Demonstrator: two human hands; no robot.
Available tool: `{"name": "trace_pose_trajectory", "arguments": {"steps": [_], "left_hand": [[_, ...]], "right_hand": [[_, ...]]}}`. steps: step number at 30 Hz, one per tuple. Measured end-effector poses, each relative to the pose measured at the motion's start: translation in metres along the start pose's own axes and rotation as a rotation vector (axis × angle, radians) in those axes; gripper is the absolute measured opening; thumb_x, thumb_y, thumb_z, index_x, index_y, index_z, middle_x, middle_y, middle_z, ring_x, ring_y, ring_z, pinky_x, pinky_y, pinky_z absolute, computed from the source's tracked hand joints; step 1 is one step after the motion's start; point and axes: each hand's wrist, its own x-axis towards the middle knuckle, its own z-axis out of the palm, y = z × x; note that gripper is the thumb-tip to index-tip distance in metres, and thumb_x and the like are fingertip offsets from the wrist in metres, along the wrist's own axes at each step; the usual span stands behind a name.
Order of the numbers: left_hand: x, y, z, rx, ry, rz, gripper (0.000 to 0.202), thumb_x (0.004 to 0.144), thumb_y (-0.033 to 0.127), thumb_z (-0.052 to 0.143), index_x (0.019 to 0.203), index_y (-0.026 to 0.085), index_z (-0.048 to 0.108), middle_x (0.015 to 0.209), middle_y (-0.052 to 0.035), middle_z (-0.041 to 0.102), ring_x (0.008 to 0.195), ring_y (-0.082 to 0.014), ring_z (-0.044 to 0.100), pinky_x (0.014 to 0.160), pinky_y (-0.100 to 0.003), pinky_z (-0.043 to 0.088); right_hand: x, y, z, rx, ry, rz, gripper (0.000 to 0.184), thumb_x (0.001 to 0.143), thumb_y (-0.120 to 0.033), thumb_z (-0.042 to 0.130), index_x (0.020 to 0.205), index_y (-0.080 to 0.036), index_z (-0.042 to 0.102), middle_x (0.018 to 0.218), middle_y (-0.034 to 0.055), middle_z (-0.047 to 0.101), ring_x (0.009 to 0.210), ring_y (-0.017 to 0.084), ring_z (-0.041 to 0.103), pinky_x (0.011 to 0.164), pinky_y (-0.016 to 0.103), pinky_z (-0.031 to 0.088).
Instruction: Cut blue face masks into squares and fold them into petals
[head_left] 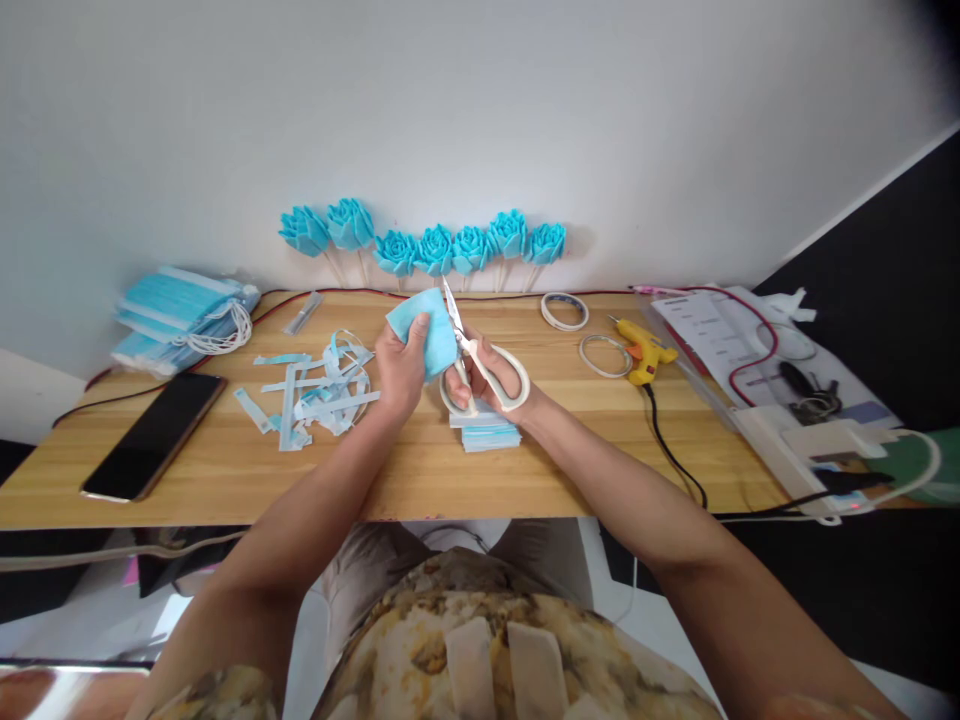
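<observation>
My left hand (399, 368) pinches a light blue piece of mask fabric (424, 330) and holds it up above the wooden table (420, 475). My right hand (491, 378) grips white-handled scissors (480, 362), blades pointing up against the right edge of the fabric. Under my right hand lies a small stack of cut blue squares (487, 434). Left of my left hand sits a heap of cut mask strips and ear loops (319, 392).
A row of blue fabric roses (427, 245) leans on the wall. A pack of face masks (184, 315) and a black phone (154, 435) lie at left. Tape rolls (564, 310), a yellow glue gun (642, 352) with its cord, papers and cables lie at right.
</observation>
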Motion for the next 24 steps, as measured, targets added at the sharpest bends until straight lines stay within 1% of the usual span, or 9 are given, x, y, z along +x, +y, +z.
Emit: {"name": "trace_pose_trajectory", "arguments": {"steps": [4, 7, 15, 19, 24], "left_hand": [[-0.0003, 0.0012, 0.0003, 0.008, 0.003, -0.012, 0.036, 0.08, 0.049, 0.077, 0.071, 0.02, 0.06, 0.063, 0.0033, 0.054, 0.058, -0.0107, 0.048, 0.058, -0.023, 0.044], [-0.0004, 0.0013, 0.0003, 0.006, 0.008, -0.03, 0.035, 0.079, 0.048, 0.077, 0.07, 0.02, 0.059, 0.063, 0.0035, 0.054, 0.058, -0.0106, 0.047, 0.058, -0.023, 0.043], [-0.0011, 0.0008, -0.0001, 0.01, -0.012, -0.01, 0.036, 0.079, 0.049, 0.075, 0.071, 0.019, 0.057, 0.066, 0.0036, 0.052, 0.061, -0.0102, 0.047, 0.064, -0.023, 0.045], [-0.0012, 0.0006, 0.0002, 0.005, -0.016, -0.013, 0.037, 0.079, 0.05, 0.075, 0.071, 0.019, 0.056, 0.066, 0.0037, 0.051, 0.06, -0.01, 0.045, 0.062, -0.023, 0.045], [-0.0018, 0.0011, 0.0001, 0.006, -0.021, -0.013, 0.035, 0.08, 0.049, 0.075, 0.072, 0.019, 0.058, 0.065, 0.0038, 0.052, 0.06, -0.01, 0.046, 0.061, -0.023, 0.044]], "right_hand": [[-0.0003, 0.0024, 0.0011, -0.002, 0.042, 0.001, 0.071, 0.089, -0.073, 0.06, 0.138, -0.022, 0.054, 0.064, -0.0049, 0.059, 0.05, 0.013, 0.05, 0.048, 0.026, 0.044], [-0.0006, 0.0035, 0.0022, -0.014, 0.065, -0.001, 0.073, 0.088, -0.075, 0.06, 0.138, -0.022, 0.053, 0.064, -0.0052, 0.058, 0.049, 0.012, 0.048, 0.047, 0.026, 0.043], [-0.0004, 0.0032, 0.0066, 0.008, 0.107, -0.041, 0.08, 0.085, -0.074, 0.065, 0.144, -0.021, 0.051, 0.064, -0.0064, 0.056, 0.047, 0.01, 0.044, 0.044, 0.024, 0.04], [-0.0005, 0.0026, 0.0079, -0.008, 0.124, -0.033, 0.084, 0.084, -0.076, 0.065, 0.145, -0.02, 0.05, 0.063, -0.007, 0.056, 0.046, 0.01, 0.043, 0.043, 0.024, 0.039], [-0.0005, 0.0054, 0.0098, -0.006, 0.142, -0.054, 0.086, 0.083, -0.077, 0.066, 0.147, -0.021, 0.049, 0.062, -0.0074, 0.056, 0.045, 0.01, 0.042, 0.041, 0.023, 0.039]]}}
